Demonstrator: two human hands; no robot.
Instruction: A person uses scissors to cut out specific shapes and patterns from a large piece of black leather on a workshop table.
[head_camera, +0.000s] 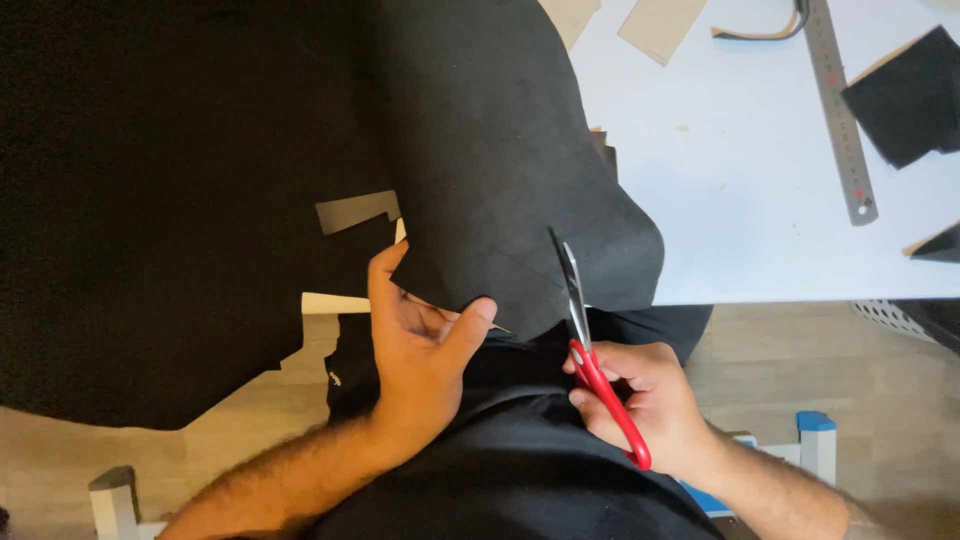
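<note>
A large sheet of black material (480, 150) hangs off the near edge of a white table (740, 200) and spreads to the left. My left hand (420, 350) pinches its lower edge between thumb and fingers. My right hand (650, 405) holds red-handled scissors (590, 350) with the blades pointing up into the black sheet's lower edge, just right of my left thumb.
A steel ruler (840, 110) lies on the table at the right. Black offcuts (905, 95) and tan card pieces (660, 25) sit near the table's far edge. Below the table is a wooden floor (760, 360); a white and blue frame (815, 440) stands by my right forearm.
</note>
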